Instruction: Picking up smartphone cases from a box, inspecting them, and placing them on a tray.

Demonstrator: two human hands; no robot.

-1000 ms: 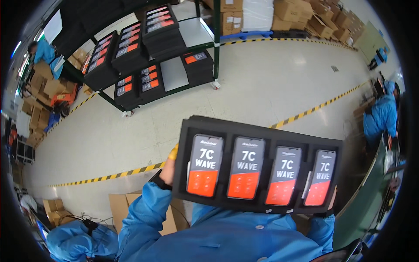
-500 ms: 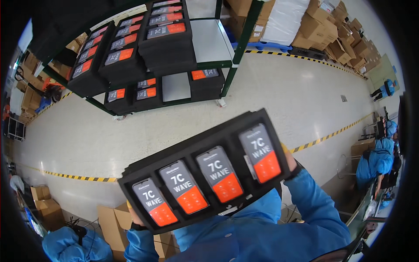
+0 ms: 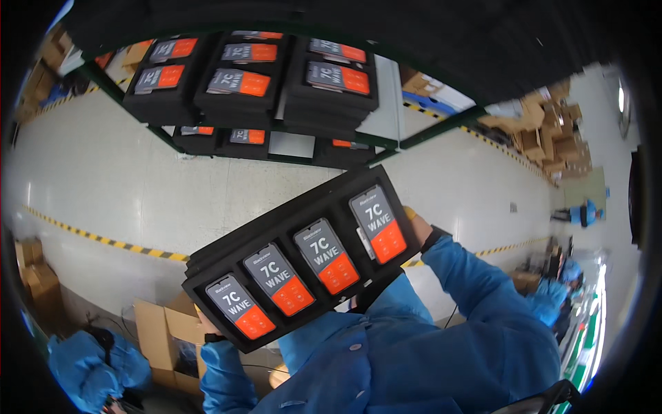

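A black foam tray [image 3: 276, 210] is held out in front of my body, tilted so that its right end sits higher in view. Several smartphones with grey-and-orange screen faces lie in its slots, among them a leftmost phone [image 3: 241, 307] and a rightmost phone [image 3: 376, 224]. My left hand [image 3: 207, 323] grips the tray's left end, its fingers mostly hidden behind the foam. At the opposite end, my right hand [image 3: 418, 225] is closed round the edge, with yellow covering on the fingers. Both forearms are in blue sleeves.
Ahead stands a dark green rack [image 3: 441, 127] whose shelves carry stacked foam trays [image 3: 331, 100] with similar phones. An open carton [image 3: 155, 331] and a person in blue [image 3: 96, 366] are at lower left. More people are at right, near a bench. Cartons [image 3: 541, 131] pile up at far right.
The rack has come nearer, and its dark upper part now spans the top of the view. The tray, still in both hands, has shifted slightly left and up in view.
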